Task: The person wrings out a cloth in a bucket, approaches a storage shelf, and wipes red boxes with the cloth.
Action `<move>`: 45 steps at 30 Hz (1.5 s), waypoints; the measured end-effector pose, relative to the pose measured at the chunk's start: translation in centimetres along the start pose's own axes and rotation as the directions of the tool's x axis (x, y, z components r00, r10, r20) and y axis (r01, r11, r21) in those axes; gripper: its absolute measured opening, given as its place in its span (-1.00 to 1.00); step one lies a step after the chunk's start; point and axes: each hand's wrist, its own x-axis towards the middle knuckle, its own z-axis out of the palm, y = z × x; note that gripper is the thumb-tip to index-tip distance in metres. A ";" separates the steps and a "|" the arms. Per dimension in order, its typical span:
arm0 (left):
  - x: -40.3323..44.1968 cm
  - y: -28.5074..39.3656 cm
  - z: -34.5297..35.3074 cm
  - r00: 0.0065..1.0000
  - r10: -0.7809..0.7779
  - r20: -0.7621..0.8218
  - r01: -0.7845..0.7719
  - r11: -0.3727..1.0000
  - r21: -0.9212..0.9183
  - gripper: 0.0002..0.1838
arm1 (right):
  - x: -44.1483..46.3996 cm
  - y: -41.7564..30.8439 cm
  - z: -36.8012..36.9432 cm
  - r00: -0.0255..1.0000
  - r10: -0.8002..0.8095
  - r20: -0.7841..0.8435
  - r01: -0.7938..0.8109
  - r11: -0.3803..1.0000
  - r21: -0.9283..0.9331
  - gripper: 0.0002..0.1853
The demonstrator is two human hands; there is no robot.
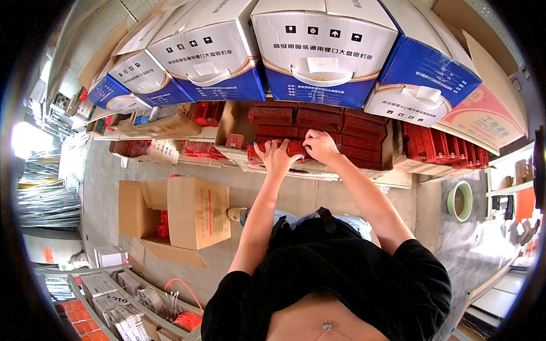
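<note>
Rows of red plastic boxes [321, 118] fill an open cardboard carton on the shelf in front of me. At the carton's front edge, my left hand [275, 156] rests with its fingers spread over a red piece [256, 154]. Just to the right, my right hand [321, 145] is curled against the red pieces at the front row; what its fingers hold, if anything, is hidden. A single small red box [235, 141] sits at the carton's left front corner.
White and blue boxes [324, 54] stand above the carton. An open cardboard box [199, 213] with red pieces inside is on the floor at left. More red parts [441, 148] lie at right. A green pot [459, 201] stands on the right, a red cable coil [187, 321] lower left.
</note>
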 end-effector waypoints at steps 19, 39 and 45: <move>0.4 0.2 -0.3 1.000 0.007 -0.013 -0.007 1.000 -0.002 -0.33 | -0.8 0.7 0.3 0.986 0.102 -0.131 -0.114 0.990 -0.087 -0.95; -0.2 -0.1 0.4 1.000 0.011 0.002 -0.011 1.000 0.014 -0.31 | 0.7 -0.1 -2.1 0.949 0.077 0.306 -0.113 0.988 0.101 -0.87; -0.4 0.2 0.1 1.000 0.000 -0.028 0.001 1.000 0.019 -0.31 | 1.1 -0.3 -2.9 0.929 -0.175 0.328 0.220 0.970 -0.105 -0.87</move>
